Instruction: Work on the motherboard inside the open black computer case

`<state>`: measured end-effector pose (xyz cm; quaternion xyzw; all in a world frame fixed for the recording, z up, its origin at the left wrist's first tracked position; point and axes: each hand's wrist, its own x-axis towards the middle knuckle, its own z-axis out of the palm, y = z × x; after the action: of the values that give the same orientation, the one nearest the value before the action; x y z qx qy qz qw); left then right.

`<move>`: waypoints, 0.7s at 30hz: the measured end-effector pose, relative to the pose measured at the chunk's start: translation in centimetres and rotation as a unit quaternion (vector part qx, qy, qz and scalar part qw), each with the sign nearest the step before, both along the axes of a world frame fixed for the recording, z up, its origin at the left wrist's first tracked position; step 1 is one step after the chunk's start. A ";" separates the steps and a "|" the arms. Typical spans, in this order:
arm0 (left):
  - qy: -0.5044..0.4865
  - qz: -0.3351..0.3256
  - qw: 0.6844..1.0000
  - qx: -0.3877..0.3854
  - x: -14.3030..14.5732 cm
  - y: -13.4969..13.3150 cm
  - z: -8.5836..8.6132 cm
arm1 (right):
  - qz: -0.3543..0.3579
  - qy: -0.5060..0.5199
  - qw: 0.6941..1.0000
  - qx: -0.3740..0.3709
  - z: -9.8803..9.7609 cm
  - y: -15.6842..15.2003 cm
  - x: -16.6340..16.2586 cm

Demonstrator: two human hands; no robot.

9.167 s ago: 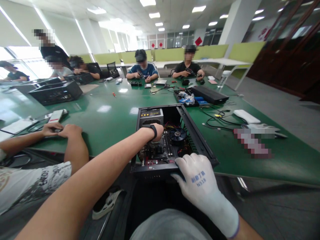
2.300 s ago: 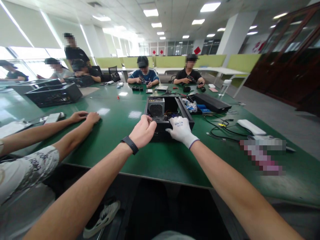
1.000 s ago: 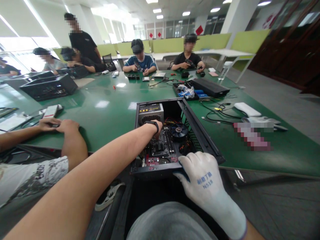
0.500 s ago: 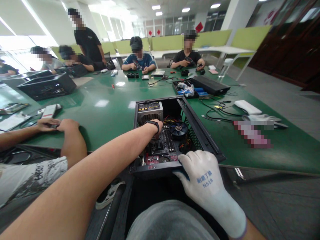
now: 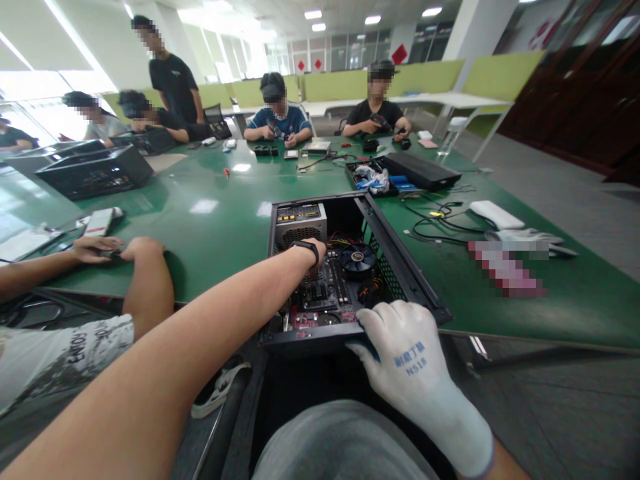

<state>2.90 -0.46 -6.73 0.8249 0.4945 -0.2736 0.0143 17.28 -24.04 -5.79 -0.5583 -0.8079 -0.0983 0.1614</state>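
Observation:
An open black computer case [image 5: 410,280] lies in front of me at the table's near edge. My left hand [image 5: 317,251], bare and with a black band on the wrist, reaches into it beside the power supply [image 5: 300,227], above the motherboard [image 5: 325,287]. The fingers of that hand are hidden, so what they touch does not show. Just right of it is a round cooling fan [image 5: 358,259]. My right hand [image 5: 400,340], in a white glove, is closed over the near rim of the case, thumb on the outside.
Cables [image 5: 430,220], a white glove [image 5: 530,237] and a white box [image 5: 496,215] lie to the right on the green table [image 5: 210,227]. Beyond the case is a black tray [image 5: 370,179]. A neighbour's hands [image 5: 115,250] rest at left; several people sit opposite.
Both my hands and the case stay almost in place. The neighbour's arm at left has shifted slightly, and the person standing at the back leans a little left.

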 end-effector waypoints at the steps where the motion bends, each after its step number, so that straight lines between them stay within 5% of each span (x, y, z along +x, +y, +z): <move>1: 0.000 -0.002 1.000 0.000 0.0 0.1 -0.1 | 0.000 0.000 1.000 -0.001 0.0 0.0 0.0; 21: -0.008 -0.002 1.000 -0.004 0.0 -0.1 0.2 | -0.002 -0.001 1.000 -0.005 0.0 -0.2 0.3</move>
<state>2.85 -0.60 -6.55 0.8279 0.4915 -0.2692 0.0206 17.55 -24.28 -5.79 -0.5608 -0.8073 -0.0948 0.1574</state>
